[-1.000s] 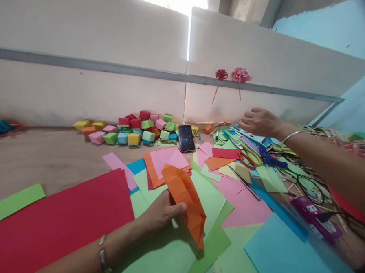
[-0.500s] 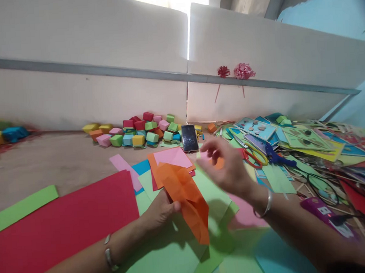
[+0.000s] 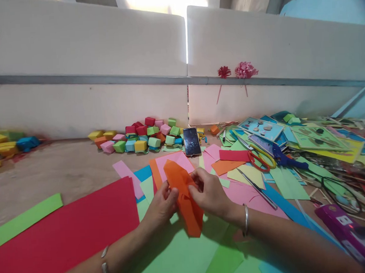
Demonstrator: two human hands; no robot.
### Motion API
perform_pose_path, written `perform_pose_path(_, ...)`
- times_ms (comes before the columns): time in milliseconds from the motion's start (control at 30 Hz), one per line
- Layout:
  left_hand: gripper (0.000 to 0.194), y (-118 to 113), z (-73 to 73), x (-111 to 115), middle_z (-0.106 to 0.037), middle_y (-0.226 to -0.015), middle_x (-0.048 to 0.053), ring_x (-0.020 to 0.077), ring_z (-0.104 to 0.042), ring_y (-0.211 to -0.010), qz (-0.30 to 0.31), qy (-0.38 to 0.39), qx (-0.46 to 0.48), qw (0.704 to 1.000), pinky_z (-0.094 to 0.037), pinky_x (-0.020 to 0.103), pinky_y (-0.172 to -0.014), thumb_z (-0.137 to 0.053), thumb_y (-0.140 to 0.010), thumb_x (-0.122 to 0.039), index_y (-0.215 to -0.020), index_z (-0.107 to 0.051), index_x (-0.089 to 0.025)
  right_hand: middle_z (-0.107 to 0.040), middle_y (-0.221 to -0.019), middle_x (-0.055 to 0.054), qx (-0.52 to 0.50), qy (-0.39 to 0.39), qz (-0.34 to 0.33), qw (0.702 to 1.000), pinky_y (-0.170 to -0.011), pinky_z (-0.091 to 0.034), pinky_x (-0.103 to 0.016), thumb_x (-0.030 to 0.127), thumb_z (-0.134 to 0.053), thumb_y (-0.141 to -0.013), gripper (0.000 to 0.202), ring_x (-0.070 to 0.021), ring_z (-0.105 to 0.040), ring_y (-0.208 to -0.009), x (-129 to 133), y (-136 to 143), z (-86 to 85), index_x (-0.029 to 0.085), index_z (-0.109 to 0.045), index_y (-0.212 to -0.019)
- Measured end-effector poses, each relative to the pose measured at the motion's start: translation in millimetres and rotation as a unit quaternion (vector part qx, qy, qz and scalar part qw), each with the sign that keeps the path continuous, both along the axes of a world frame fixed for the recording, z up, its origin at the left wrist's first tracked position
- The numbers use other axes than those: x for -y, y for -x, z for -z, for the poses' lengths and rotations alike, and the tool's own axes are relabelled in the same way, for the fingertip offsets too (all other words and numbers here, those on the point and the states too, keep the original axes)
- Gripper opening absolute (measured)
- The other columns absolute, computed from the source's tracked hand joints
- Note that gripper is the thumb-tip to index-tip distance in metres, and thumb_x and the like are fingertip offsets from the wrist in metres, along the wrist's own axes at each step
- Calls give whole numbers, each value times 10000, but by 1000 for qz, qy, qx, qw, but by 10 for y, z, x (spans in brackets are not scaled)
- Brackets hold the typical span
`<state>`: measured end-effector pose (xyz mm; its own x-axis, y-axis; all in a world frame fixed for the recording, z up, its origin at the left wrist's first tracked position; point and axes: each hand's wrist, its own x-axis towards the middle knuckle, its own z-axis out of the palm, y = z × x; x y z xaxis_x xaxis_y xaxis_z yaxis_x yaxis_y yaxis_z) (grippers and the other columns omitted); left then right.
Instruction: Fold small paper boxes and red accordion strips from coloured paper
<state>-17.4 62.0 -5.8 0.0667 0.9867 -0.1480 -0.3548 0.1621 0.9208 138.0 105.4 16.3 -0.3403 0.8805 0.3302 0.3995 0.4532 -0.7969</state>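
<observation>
A creased, folded orange paper (image 3: 184, 193) is held up over the green sheets in the middle of the view. My left hand (image 3: 164, 202) pinches its left edge between thumb and fingers. On the right edge, the thumb and curled fingers of my right hand (image 3: 208, 190) grip the same paper. Below the hands lies a large light green sheet (image 3: 176, 255). Pink and orange squares (image 3: 179, 159) lie just behind the held paper.
Red sheets (image 3: 67, 228) lie at left. Small folded paper cubes (image 3: 140, 145) and a phone (image 3: 191, 142) are near the wall. At right are scissors (image 3: 258, 159), a metal pen-like tool (image 3: 260, 191), cards (image 3: 261, 128) and a purple device (image 3: 346, 229).
My right hand has come down and left from the air and closed on the orange paper. The paper is now narrower and more upright. The view has shifted slightly.
</observation>
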Motion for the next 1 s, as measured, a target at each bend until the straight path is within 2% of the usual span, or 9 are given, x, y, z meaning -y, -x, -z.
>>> perform_pose_path(67, 687, -26, -35, 31, -725, -1101, 130, 297, -697, -1000, -43, 7, -19, 999, -569, 384, -827, -791, -666, -585, -1178, -593, -172, -528, -625, 43, 28, -42, 2, 999, -509, -358, -221, 176, -518, -756, 101, -115, -484, -534, 40, -1, 14, 208, -508, -851)
perform_pose_path(167, 670, -37, -51, 69, -703, -1173, 127, 299, -672, -1084, -46, 7, -43, 998, -560, 381, -876, -858, -636, -406, -1191, -557, -183, -544, -621, 39, 53, -63, -7, 997, -506, -349, -224, 184, -496, -794, 94, -118, -481, -517, 78, -12, 24, 208, -510, -883)
perform_pose_path(233, 620, -38, -47, 83, -703, -1185, 111, 276, -685, -1050, -46, 8, -38, 998, -569, 363, -843, -837, -644, -311, -1181, -548, -202, -534, -610, 42, 53, -66, -6, 996, -500, -342, -221, 180, -488, -802, 81, -115, -464, -506, 62, -24, 30, 211, -507, -875)
perform_pose_path(333, 530, -44, -59, 80, -719, -1148, 91, 258, -704, -962, -77, 24, -27, 996, -573, 330, -742, -766, -650, -244, -1139, -569, -199, -545, -652, 27, 58, -90, -10, 994, -529, -360, -226, 158, -482, -789, 86, -121, -470, -547, -17, -43, 49, 213, -511, -847)
perform_pose_path(467, 481, -53, -115, 56, -742, -1011, 66, 238, -704, -860, -108, 34, -17, 993, -555, 316, -689, -763, -660, -291, -1096, -593, -176, -551, -703, 2, 55, -130, -18, 990, -567, -382, -236, 97, -473, -717, 125, -140, -491, -631, -123, -56, 98, 209, -504, -763)
perform_pose_path(667, 414, -40, -99, 40, -719, -813, 40, 182, -661, -697, -92, 8, -24, 995, -509, 271, -614, -813, -677, -439, -942, -676, -152, -600, -752, -16, 34, -121, -54, 991, -576, -417, -233, 9, -475, -652, 228, -145, -537, -677, -142, -56, 166, 194, -571, -743)
perform_pose_path(867, 350, -20, 8, 31, -751, -879, 81, 219, -687, -736, -67, 21, 7, 998, -524, 309, -656, -812, -682, -363, -950, -738, -151, -682, -825, -47, 7, -59, -95, 994, -590, -448, -234, 23, -538, -709, 231, -146, -596, -723, -143, -35, 195, 178, -693, -784)
perform_pose_path(1000, 390, 2, 45, 11, -766, -941, 108, 252, -699, -793, -58, 4, -30, 998, -533, 343, -707, -804, -666, -322, -1015, -751, -155, -689, -780, -24, -17, 9, -55, 998, -613, -451, -236, 65, -561, -723, 167, -137, -602, -707, -129, -12, 226, 176, -681, -759)
